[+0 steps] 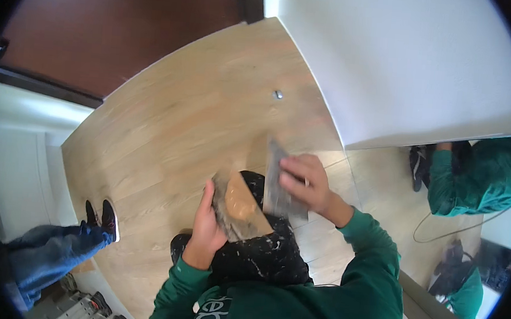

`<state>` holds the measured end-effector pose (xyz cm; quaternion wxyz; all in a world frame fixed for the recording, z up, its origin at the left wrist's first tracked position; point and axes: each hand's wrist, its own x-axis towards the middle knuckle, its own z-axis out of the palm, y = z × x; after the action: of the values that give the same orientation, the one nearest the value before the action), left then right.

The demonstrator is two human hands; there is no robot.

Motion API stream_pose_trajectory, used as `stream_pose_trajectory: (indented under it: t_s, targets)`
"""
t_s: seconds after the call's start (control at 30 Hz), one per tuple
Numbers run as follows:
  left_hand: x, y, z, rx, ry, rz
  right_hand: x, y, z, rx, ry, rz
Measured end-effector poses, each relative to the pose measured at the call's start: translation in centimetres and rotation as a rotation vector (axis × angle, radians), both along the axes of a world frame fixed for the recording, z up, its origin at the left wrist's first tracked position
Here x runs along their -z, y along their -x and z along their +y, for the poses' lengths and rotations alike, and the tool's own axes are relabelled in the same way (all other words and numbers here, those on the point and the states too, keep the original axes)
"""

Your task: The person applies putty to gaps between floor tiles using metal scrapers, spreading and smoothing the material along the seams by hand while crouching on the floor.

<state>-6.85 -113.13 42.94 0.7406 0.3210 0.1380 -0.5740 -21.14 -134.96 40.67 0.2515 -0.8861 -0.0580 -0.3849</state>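
Left hand (pixel 205 227) grips putty knife (pixel 236 209) loaded with tan filler blob; right hand (pixel 306 184) clamps grey, smeared trowel (pixel 277 185) just beside it, hands apart.

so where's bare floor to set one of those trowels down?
Open wood floor runs ahead, between the brown door and white wall; only a small metal stop there. Crowded: another person's shoes to the left, mirror to the right.

A person in blue jeans (pixel 50 251) and dark shoes (pixel 102 216) is standing on the wooden floor (pixel 181 111) (a small metal doorstop (pixel 278 94) is sitting near the white wall (pixel 407 57)).
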Motion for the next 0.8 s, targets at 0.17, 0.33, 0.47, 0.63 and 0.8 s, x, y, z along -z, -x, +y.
stream_pose_trajectory:
  t_s: [0.17, 0.33, 0.47, 0.63, 0.8]
  targets:
    - [-4.9, -2.8, 0.3, 0.006, 0.054, -0.039, -5.2, -4.0, 4.8, -0.314, 0.156, -0.117]
    - [-8.4, -4.5, 4.5, -0.128, 0.085, -0.341, -6.9, -9.5, 4.1, -0.221, 0.144, 0.030]
    - [-11.0, -3.8, 8.6, -0.316, 0.045, -0.585, -10.0, -11.1, 3.7, -0.050, 0.320, 0.128]
    - [-8.4, -5.3, 15.7, -0.582, -0.263, -1.880, -14.6, -9.4, 9.6, -0.370, -1.169, 0.177]
    - [-10.8, -6.6, 18.0, -0.719, -0.321, -2.581, -20.6, -6.9, 16.8, -0.633, -1.814, 0.606]
